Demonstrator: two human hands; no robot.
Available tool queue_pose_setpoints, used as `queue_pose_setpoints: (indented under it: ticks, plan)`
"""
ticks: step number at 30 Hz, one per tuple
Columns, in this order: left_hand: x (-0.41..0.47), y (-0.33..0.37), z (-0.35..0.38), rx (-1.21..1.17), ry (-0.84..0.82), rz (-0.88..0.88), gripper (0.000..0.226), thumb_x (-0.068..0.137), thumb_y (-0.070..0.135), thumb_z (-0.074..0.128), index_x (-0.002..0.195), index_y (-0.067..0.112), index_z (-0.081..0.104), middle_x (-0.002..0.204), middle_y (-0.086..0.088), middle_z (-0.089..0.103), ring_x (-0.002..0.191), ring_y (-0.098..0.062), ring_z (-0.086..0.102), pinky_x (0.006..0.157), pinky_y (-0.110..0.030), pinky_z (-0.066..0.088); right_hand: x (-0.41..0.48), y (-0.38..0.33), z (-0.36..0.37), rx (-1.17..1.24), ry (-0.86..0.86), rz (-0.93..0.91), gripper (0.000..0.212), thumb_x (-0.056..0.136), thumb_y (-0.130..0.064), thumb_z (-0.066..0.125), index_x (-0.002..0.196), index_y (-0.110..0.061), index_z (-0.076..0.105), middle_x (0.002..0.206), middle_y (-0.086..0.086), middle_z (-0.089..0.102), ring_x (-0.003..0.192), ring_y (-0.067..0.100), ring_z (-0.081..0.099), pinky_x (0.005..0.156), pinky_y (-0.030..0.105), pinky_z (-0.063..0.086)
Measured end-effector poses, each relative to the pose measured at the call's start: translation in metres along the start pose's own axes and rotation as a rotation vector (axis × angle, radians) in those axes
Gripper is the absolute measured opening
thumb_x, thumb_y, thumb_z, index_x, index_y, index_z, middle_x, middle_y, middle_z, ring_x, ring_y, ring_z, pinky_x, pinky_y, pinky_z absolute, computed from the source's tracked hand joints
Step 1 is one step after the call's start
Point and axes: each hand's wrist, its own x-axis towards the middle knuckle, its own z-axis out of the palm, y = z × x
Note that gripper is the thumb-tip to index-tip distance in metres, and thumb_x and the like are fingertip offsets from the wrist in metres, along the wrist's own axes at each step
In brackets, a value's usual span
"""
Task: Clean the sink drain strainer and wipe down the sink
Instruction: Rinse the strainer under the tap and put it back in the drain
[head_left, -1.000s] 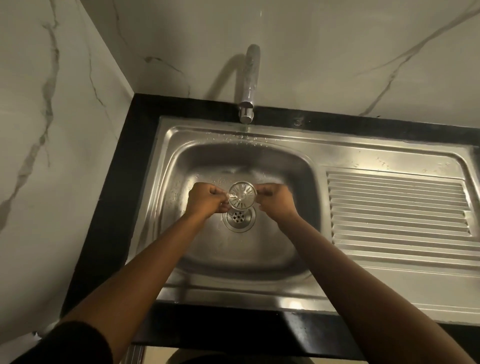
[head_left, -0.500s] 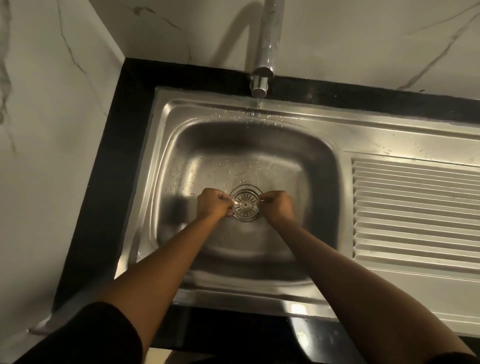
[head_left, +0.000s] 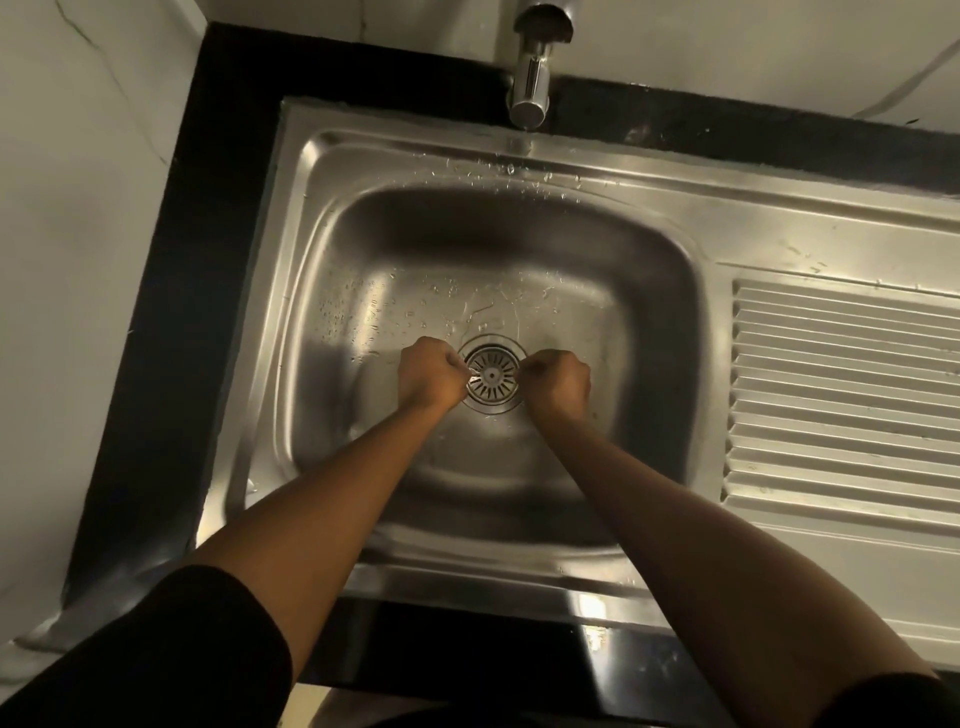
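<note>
The round metal drain strainer with radial slots lies in the drain opening at the bottom of the stainless steel sink basin. My left hand pinches its left edge with curled fingers. My right hand pinches its right edge the same way. Both fists rest low on the basin floor, one on each side of the drain. Water droplets speckle the basin floor and the rear rim.
A chrome tap juts from the marble wall above the basin's rear rim. A ribbed draining board lies to the right. A black counter frames the sink, with a marble wall on the left.
Both hands have lowered the strainer from above the drain down into the drain opening. The camera has tilted downward and closer to the basin.
</note>
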Motion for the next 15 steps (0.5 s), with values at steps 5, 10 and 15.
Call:
queue_pose_setpoints:
  ticks: [5, 10, 15]
  plan:
    - [-0.001, 0.005, -0.001, 0.023, 0.029, -0.019, 0.014, 0.078, 0.005, 0.081, 0.069, 0.015, 0.078, 0.066, -0.004, 0.077, 0.062, -0.022, 0.077, 0.064, -0.042, 0.068, 0.001, -0.003, 0.003, -0.010, 0.002, -0.006, 0.019, 0.095, -0.007, 0.069, 0.107, -0.013, 0.082, 0.105, 0.007, 0.079, 0.083, 0.014, 0.063, 0.078, 0.020, 0.045]
    - [-0.008, 0.008, -0.007, 0.005, 0.017, -0.002, 0.016, 0.081, 0.005, 0.078, 0.069, 0.015, 0.080, 0.067, -0.004, 0.078, 0.062, -0.021, 0.078, 0.067, -0.042, 0.068, -0.005, -0.011, -0.003, -0.011, -0.038, -0.029, 0.023, 0.096, -0.005, 0.064, 0.108, -0.014, 0.082, 0.102, 0.005, 0.078, 0.084, 0.015, 0.064, 0.076, 0.018, 0.047]
    - [-0.028, 0.021, -0.029, -0.046, 0.025, 0.115, 0.013, 0.082, 0.015, 0.075, 0.075, 0.023, 0.081, 0.073, 0.006, 0.080, 0.072, -0.016, 0.078, 0.077, -0.041, 0.067, -0.020, -0.020, -0.022, 0.055, -0.010, -0.074, 0.023, 0.087, -0.005, 0.062, 0.089, -0.018, 0.082, 0.080, -0.005, 0.074, 0.074, 0.005, 0.067, 0.058, 0.010, 0.043]
